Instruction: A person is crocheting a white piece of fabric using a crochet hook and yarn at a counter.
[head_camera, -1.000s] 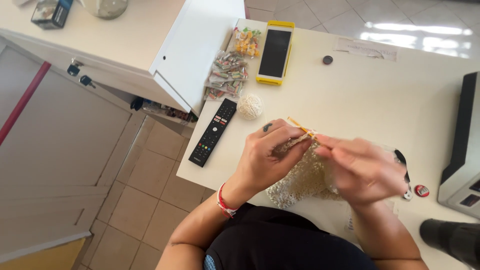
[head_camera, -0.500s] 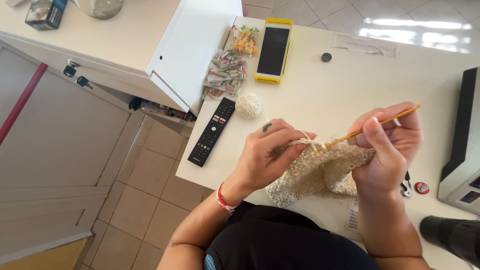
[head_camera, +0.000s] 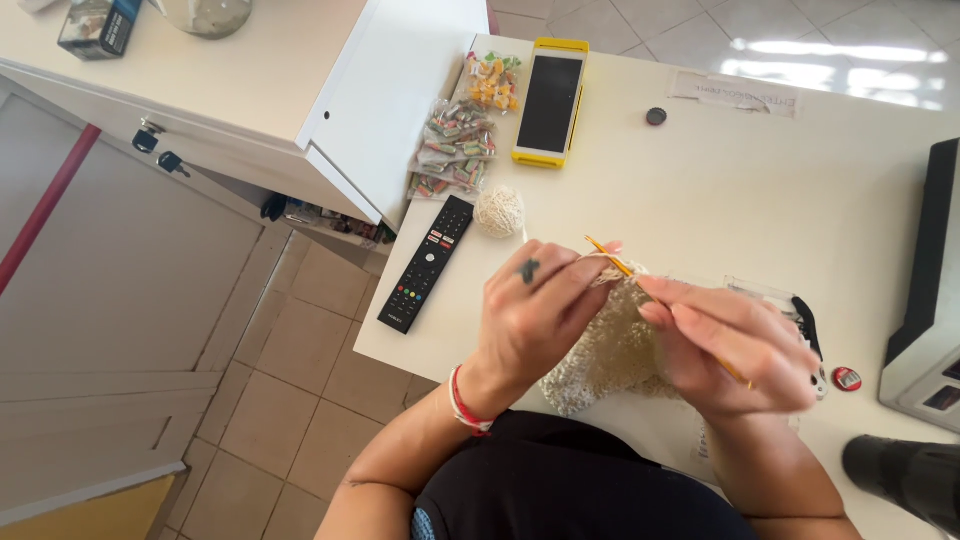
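My left hand (head_camera: 535, 315) pinches the top edge of a cream crocheted piece (head_camera: 615, 355) that lies against the white table's (head_camera: 760, 190) near edge. A dark ring sits on one finger and a red-and-white band on the wrist. My right hand (head_camera: 735, 345) grips a thin orange crochet hook (head_camera: 612, 260), its tip poking into the fabric by my left fingers. A small ball of cream yarn (head_camera: 498, 211) rests just beyond my left hand, with a strand running to the work.
A black remote control (head_camera: 427, 263) lies at the table's left edge. Behind it are bags of coloured sweets (head_camera: 455, 145) and a phone in a yellow case (head_camera: 551, 102). A grey machine (head_camera: 925, 310) stands at the right. A small black button (head_camera: 656, 116) lies farther back.
My right hand has come back down from the right, bringing the hook's tip into the fabric beside my left fingers. The crocheted piece now bunches between both hands.
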